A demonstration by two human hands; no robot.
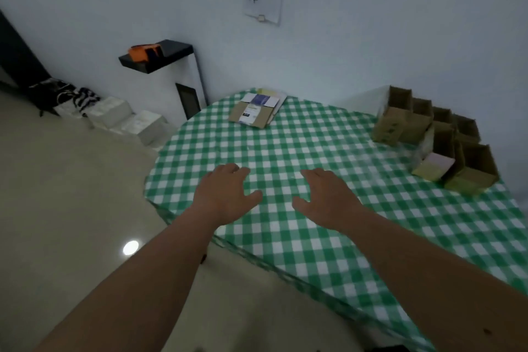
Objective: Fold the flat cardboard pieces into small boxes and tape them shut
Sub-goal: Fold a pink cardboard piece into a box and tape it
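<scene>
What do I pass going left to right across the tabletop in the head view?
Left hand → flat cardboard stack → right hand → folded boxes, all over the checked tablecloth.

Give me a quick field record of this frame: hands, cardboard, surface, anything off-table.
left hand: open, fingers spread over the table, holds nothing
right hand: open, fingers spread over the table, holds nothing
flat cardboard pieces: small stack at the far edge of the table, out of both hands
folded boxes: cluster at the right side of the table, tops open
tablecloth: green and white check
black shelf: beyond the table on the left, orange object on it
tape: cannot tell
</scene>
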